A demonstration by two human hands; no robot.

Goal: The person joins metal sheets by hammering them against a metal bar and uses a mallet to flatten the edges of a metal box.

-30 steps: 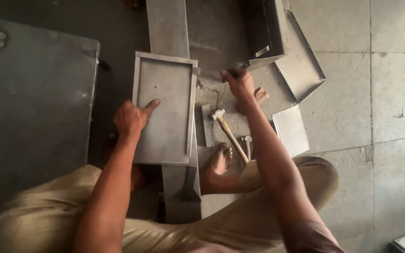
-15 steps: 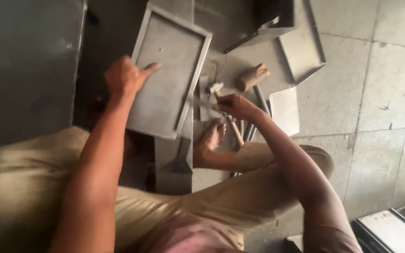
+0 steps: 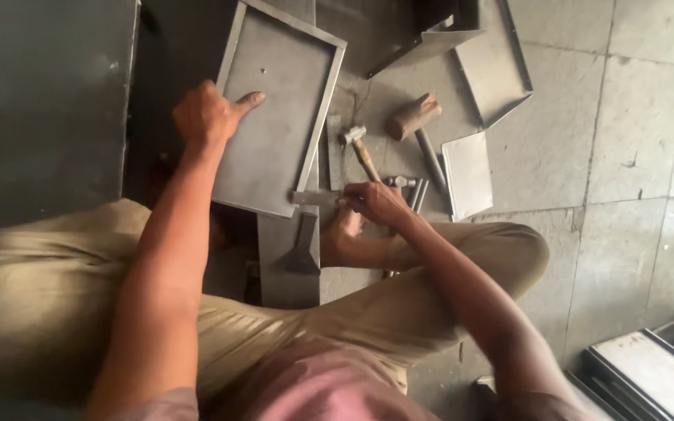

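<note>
A shallow grey sheet-metal tray (image 3: 274,148) lies tilted on a steel bar (image 3: 289,265) on the floor. My left hand (image 3: 208,117) rests on its left rim, thumb stretched over the tray's face. My right hand (image 3: 374,204) is closed around a short flat metal piece (image 3: 315,198) at the tray's near right corner. A hammer with a wooden handle (image 3: 360,152) lies just beyond my right hand. I sit on the floor, and my bare foot (image 3: 345,234) shows beside the bar.
A wooden-headed mallet (image 3: 415,117), a small metal plate (image 3: 468,173) and folded sheet-metal pieces (image 3: 501,62) lie on the tiled floor to the right. A large dark metal sheet (image 3: 40,101) fills the left. A flat scraper-like tool (image 3: 302,249) lies on the bar.
My right hand has drawn back from the far side of the tray to its near right corner and closed on the flat metal piece. The tray now sits tilted. My left hand stays on it.
</note>
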